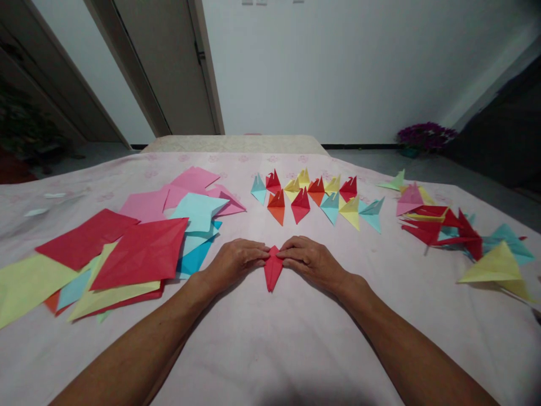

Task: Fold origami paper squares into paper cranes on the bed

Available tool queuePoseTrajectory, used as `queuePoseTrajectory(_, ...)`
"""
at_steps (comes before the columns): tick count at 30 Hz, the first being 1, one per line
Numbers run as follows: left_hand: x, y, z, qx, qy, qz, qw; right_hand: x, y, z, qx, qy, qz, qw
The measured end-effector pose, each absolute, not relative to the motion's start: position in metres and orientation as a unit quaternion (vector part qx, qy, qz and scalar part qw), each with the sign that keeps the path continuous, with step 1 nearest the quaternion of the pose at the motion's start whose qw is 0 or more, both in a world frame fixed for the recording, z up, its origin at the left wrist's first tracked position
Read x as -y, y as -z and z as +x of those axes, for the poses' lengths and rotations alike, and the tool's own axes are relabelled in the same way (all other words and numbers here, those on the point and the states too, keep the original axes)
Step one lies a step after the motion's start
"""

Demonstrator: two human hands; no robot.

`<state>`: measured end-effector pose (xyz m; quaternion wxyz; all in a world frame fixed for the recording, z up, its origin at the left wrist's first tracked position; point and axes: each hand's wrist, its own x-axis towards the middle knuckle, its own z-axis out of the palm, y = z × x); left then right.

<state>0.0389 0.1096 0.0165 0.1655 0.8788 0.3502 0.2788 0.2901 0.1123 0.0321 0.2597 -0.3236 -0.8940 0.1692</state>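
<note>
A red folded paper [273, 273], long and kite-shaped with a narrow point toward me, lies on the pink-white tablecloth [270, 344]. From its left side, my left hand [240, 258] has its fingers closed together on the paper's edge. On the opposite side, my right hand [313, 259] presses its fingertips onto the upper right edge. Both hands rest low on the cloth, and their thumbs are mostly hidden. Just beyond them stand several folded paper cranes, among them a red crane [301, 206] and a light blue crane [331, 208].
Square paper sheets in several colours, a red sheet [141, 254] on top, spread out at the left. Pink sheets [192, 180] lie behind them. More folded pieces, including a yellow one [501, 268], are heaped at the right. A wall [329, 73] rises beyond the table.
</note>
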Motion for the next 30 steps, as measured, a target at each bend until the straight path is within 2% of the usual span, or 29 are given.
queuePoseTrajectory(15, -0.111, -0.016, 0.037, -0.339, -0.29, 0.875, 0.19, -0.107, -0.035, 0.288, 0.914, -0.097, -0.316, 0.236)
queuePoseTrajectory(21, -0.107, -0.021, 0.042, -0.355, -0.27, 0.881, 0.157, -0.106, -0.037, 0.288, 0.902, -0.14, -0.314, 0.262)
queuePoseTrajectory(30, -0.106, -0.03, 0.056, -0.423, -0.281, 0.848, 0.152, -0.107, -0.033, 0.281, 0.854, -0.159, -0.405, 0.285)
